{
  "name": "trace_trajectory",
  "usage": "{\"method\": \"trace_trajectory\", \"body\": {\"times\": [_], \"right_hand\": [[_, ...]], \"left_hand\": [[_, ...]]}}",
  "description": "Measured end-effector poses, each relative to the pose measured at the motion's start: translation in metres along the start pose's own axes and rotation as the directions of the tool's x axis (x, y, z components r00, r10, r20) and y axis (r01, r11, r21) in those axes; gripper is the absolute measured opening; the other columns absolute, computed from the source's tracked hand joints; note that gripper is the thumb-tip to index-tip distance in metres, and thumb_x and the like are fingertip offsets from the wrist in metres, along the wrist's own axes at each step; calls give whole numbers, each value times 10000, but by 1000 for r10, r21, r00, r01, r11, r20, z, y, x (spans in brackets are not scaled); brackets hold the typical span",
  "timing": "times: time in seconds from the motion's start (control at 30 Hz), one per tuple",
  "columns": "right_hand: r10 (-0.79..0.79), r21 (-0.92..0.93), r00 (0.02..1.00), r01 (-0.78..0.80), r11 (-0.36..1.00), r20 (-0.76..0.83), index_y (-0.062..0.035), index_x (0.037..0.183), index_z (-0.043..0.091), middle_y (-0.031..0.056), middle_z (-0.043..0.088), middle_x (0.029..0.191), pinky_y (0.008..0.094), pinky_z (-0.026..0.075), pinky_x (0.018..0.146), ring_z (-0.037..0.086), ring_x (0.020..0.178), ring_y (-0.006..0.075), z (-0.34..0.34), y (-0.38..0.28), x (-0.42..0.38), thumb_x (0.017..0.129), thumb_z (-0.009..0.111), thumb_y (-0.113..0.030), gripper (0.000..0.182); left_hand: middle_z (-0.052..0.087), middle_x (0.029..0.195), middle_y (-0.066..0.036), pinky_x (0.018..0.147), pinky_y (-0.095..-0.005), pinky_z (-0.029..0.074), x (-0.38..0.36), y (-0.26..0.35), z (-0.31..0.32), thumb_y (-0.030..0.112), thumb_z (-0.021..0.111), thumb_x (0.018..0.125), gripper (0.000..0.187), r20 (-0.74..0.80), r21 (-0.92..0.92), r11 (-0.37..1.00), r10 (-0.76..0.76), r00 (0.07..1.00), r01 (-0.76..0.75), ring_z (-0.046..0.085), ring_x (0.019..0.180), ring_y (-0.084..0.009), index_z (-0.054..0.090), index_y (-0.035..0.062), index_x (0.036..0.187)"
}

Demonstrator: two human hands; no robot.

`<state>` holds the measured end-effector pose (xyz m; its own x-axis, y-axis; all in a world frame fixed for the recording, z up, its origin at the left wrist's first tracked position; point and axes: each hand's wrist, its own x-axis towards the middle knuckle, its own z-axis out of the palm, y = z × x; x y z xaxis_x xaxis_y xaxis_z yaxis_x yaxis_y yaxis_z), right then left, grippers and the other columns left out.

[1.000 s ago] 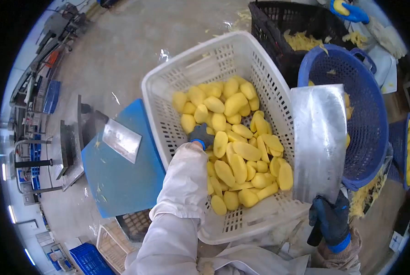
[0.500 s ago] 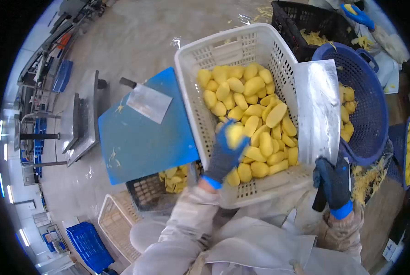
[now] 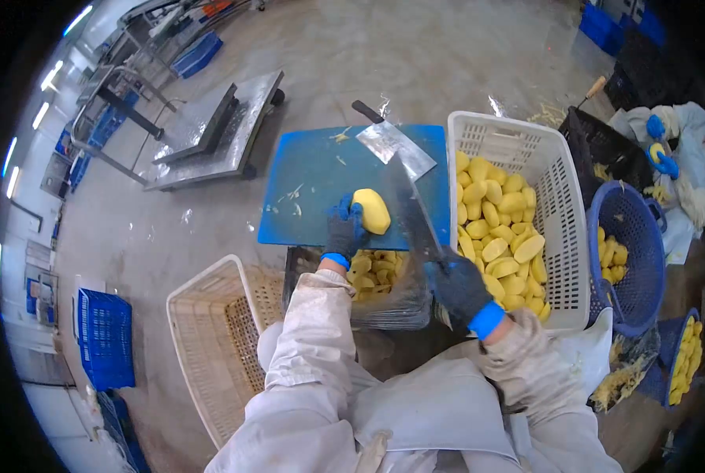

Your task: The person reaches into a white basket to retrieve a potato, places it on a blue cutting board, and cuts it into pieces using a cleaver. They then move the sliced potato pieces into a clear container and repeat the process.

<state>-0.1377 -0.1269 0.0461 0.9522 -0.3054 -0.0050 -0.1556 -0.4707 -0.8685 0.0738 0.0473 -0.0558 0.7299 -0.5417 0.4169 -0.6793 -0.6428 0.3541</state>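
My gloved left hand [image 3: 344,229] grips a peeled potato [image 3: 373,211] on the blue cutting board [image 3: 297,189], its fingers against the potato's left side. In my gloved right hand [image 3: 459,285] is a cleaver [image 3: 412,209], its blade turned nearly edge-on and tilted, to the right of the potato. The cleaver's handle is hidden in my fist. A second cleaver [image 3: 399,150] lies flat at the board's far edge, its dark handle sticking out past it. Right of the board stands a white crate [image 3: 561,213] with many peeled potatoes [image 3: 502,225].
Below the board sits a bin with potato pieces [image 3: 372,272]. An off-white crate [image 3: 210,315] is at lower left, a metal cart [image 3: 242,130] beyond the board. At right, a purple basket [image 3: 644,268] stands near another person's gloved hand [image 3: 664,163] holding a potato.
My view has swung left. My left hand has carried the potato from over the white crate onto the board. The cleaver in my right hand has moved left, over the board's right side.
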Motion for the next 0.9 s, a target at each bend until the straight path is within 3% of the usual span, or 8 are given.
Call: {"method": "trace_trajectory", "body": {"times": [0.1, 0.3, 0.6, 0.67, 0.8, 0.83, 0.87, 0.9], "right_hand": [[-30, -350, 999, 35, 936, 19, -13, 905, 579, 220, 610, 747, 476, 463, 633, 598, 706, 372, 24, -23, 15, 830, 474, -309, 324], [88, -499, 988, -13, 867, 128, 9, 1003, 554, 247, 599, 785, 474, 455, 685, 573, 751, 415, 29, -33, 32, 827, 486, -301, 363], [113, -558, 908, 147, 817, 404, 5, 937, 593, 256, 596, 948, 460, 456, 777, 581, 878, 402, 52, -30, 91, 808, 454, -222, 295], [233, -499, 941, -84, 863, 245, 11, 980, 581, 245, 599, 975, 452, 459, 788, 583, 901, 395, 77, -24, 100, 807, 449, -206, 307], [210, -546, 963, -85, 834, 171, -2, 983, 586, 240, 612, 947, 460, 467, 783, 600, 886, 383, 81, -37, 89, 820, 448, -207, 296], [141, -590, 977, -21, 807, 159, -8, 965, 594, 238, 620, 910, 459, 472, 771, 608, 861, 385, 90, -33, 86, 813, 460, -187, 270], [135, -584, 979, -21, 811, 152, -8, 965, 594, 238, 620, 910, 459, 472, 771, 608, 861, 385, 90, -35, 82, 813, 460, -187, 270], [93, -601, 979, 34, 799, 179, -8, 970, 584, 232, 623, 874, 458, 476, 739, 614, 830, 371, 92, -36, 77, 807, 462, -174, 263]], "left_hand": [[573, 1022, -235, 837, -439, 421, 4, 21, -13, 349, 507, 869, 449, 68, -442, 805, -411, 909, 397, 532, 943, -405, 489, 37, 1190], [574, 1031, -242, 856, -420, 423, 10, 19, -9, 344, 535, 853, 460, 143, -304, 809, -482, 864, 502, 543, 975, -373, 502, 27, 1185], [501, 1103, -275, 889, -459, 375, 6, -1, 7, 392, 506, 842, 505, 290, -455, 694, -478, 829, 558, 474, 1008, -421, 469, 60, 1220], [527, 1078, -273, 857, -447, 406, 8, 3, -2, 345, 522, 848, 480, 198, -407, 785, -424, 884, 468, 509, 987, -404, 467, 36, 1211], [582, 990, -254, 776, -436, 459, 4, 19, 0, 288, 528, 859, 429, -17, -288, 883, -392, 920, 371, 570, 897, -393, 468, 13, 1182], [567, 1038, -245, 779, -440, 454, -1, 8, 5, 291, 520, 861, 419, -153, -90, 995, -61, 986, 47, 558, 909, -405, 467, 22, 1178], [567, 1038, -245, 779, -440, 454, -2, 0, 9, 291, 520, 861, 419, -156, -83, 996, -50, 987, 38, 558, 909, -405, 467, 22, 1178], [532, 1100, -244, 820, -444, 431, -4, -8, 14, 293, 515, 863, 434, 42, -300, 921, -247, 968, 248, 524, 974, -398, 453, 23, 1197]]}}
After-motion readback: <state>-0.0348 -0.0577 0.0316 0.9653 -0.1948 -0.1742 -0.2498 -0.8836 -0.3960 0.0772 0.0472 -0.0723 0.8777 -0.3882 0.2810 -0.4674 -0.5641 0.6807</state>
